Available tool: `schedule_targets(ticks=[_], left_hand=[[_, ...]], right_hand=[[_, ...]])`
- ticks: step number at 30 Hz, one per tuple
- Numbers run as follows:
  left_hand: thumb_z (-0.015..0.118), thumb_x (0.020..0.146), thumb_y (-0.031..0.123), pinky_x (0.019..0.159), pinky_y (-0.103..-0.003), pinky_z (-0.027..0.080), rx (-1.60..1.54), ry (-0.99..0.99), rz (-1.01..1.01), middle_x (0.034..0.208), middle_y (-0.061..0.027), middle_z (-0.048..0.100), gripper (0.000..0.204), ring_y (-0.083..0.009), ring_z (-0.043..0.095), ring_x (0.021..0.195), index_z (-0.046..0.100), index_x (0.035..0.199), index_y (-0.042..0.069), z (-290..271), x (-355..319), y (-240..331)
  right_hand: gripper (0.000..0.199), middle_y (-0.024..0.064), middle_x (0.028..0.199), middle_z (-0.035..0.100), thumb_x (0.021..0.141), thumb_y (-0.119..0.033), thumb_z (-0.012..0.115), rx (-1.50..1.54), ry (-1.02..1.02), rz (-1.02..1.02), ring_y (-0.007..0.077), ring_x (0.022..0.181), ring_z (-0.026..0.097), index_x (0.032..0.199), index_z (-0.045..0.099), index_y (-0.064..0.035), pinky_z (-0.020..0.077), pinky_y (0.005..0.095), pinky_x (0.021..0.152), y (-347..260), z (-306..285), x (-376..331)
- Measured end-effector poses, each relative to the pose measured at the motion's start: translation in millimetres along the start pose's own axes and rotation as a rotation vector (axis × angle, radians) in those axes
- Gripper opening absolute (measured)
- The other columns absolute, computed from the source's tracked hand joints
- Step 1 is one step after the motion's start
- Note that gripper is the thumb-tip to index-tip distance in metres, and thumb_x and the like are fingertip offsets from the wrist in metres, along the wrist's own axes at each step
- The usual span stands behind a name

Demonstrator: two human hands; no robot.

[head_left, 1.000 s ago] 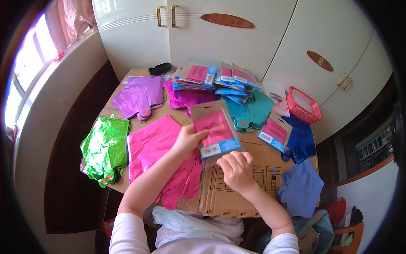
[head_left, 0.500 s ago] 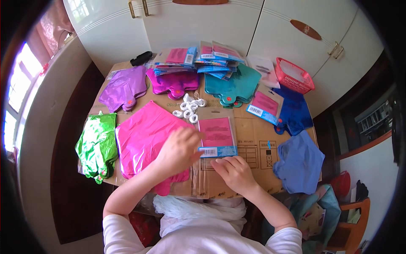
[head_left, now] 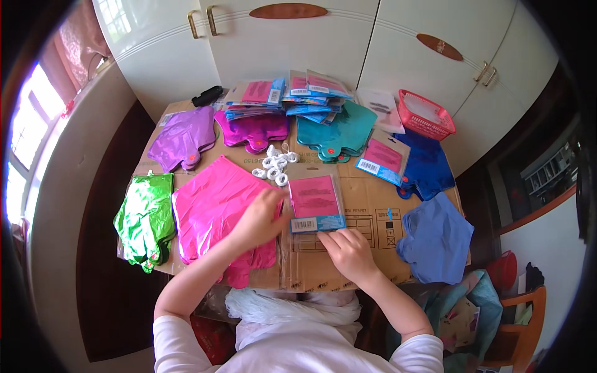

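A flat clear packet (head_left: 314,196) with a pink sheet inside and a blue strip with a white label lies on the cardboard before me. My right hand (head_left: 349,252) is at its lower edge, fingers bent and closed on that edge. Beside the packet's left edge is my left hand (head_left: 261,216), its fingers bent and a little smeared, the tips partly hidden. Under my left forearm lies a stack of bright pink foil balloons (head_left: 208,199), flat. Several small white ribbon coils (head_left: 273,165) sit just beyond the packet.
Flat foil balloons lie around: green (head_left: 143,214), lilac (head_left: 180,137), magenta (head_left: 255,130), teal (head_left: 339,130), dark blue (head_left: 429,165) and pale blue (head_left: 435,239). Stacked packets (head_left: 317,93) stand at the back, a lone packet (head_left: 384,156) and red basket (head_left: 426,115) at right, a black object (head_left: 207,96) at back left.
The packet has shifted slightly left and toward me and turned a little. My left hand has moved slightly down and left; the right hand has come against the packet's lower edge.
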State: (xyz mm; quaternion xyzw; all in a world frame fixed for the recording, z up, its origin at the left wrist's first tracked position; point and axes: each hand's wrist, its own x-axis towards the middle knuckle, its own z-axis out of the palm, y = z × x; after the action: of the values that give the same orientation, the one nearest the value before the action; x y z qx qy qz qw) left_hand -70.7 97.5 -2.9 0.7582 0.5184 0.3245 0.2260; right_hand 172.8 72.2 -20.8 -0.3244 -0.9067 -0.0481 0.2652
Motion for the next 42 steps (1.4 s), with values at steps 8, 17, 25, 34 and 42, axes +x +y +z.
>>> schedule_targets(ticks=[8, 17, 25, 34, 42], left_hand=[[0.067, 0.085, 0.019, 0.082, -0.039, 0.051, -0.977, -0.133, -0.728, 0.104, -0.0069, 0.057, 0.052, -0.0166, 0.059, 0.090, 0.042, 0.127, 0.001, 6.9, 25.6, 11.9], [0.056, 0.092, 0.004, 0.083, -0.038, 0.054, -1.489, 0.091, -0.700, 0.102, -0.0078, 0.064, 0.025, -0.0183, 0.065, 0.090, 0.052, 0.117, 0.005, 37.6, 3.4, 31.9], [0.051, 0.093, 0.002, 0.096, -0.039, 0.049, -1.696, 0.339, -0.527, 0.120, -0.0120, 0.058, 0.031, -0.0225, 0.060, 0.108, 0.045, 0.123, 0.006, 35.1, -29.2, 56.9], [0.054, 0.092, -0.001, 0.094, -0.038, 0.049, -1.592, 0.482, -0.261, 0.118, -0.0107, 0.059, 0.030, -0.0215, 0.057, 0.112, 0.048, 0.121, 0.006, 48.1, -52.7, 45.3], [0.053, 0.091, -0.002, 0.097, -0.041, 0.047, -1.579, 0.454, -0.175, 0.122, -0.0107, 0.058, 0.033, -0.0231, 0.056, 0.114, 0.050, 0.123, 0.007, 47.3, -58.0, 48.5]], right_hand=[[0.016, 0.0037, 0.085, 0.059, 0.070, -0.005, 0.066, 0.047, 0.300, 0.034, 0.0186, 0.078, 0.061, 0.086, 0.065, -0.0054, 0.0519, 0.0297, 0.066, 0.4, -9.2, -19.5], [0.014, 0.0007, 0.090, 0.059, 0.075, -0.005, 0.067, -0.128, 0.336, -0.072, 0.0171, 0.081, 0.059, 0.089, 0.065, -0.0072, 0.0488, 0.0331, 0.068, -10.4, -33.7, -20.4], [0.018, 0.0076, 0.087, 0.064, 0.087, -0.005, 0.060, 0.699, 0.333, 0.647, 0.0130, 0.059, 0.056, 0.105, 0.059, -0.0006, 0.0456, 0.0263, 0.052, -27.2, -25.9, -16.9], [0.029, 0.0117, 0.099, 0.067, 0.094, -0.015, 0.055, 1.593, 0.227, 1.017, 0.0106, 0.051, 0.059, 0.117, 0.056, 0.0018, 0.0450, 0.0220, 0.046, -22.6, -36.1, -9.9], [0.018, 0.0073, 0.079, 0.066, 0.091, -0.010, 0.056, 0.782, -0.012, 0.733, 0.0091, 0.065, 0.062, 0.104, 0.064, -0.0006, 0.0477, 0.0254, 0.059, -34.3, -27.5, -9.0]])
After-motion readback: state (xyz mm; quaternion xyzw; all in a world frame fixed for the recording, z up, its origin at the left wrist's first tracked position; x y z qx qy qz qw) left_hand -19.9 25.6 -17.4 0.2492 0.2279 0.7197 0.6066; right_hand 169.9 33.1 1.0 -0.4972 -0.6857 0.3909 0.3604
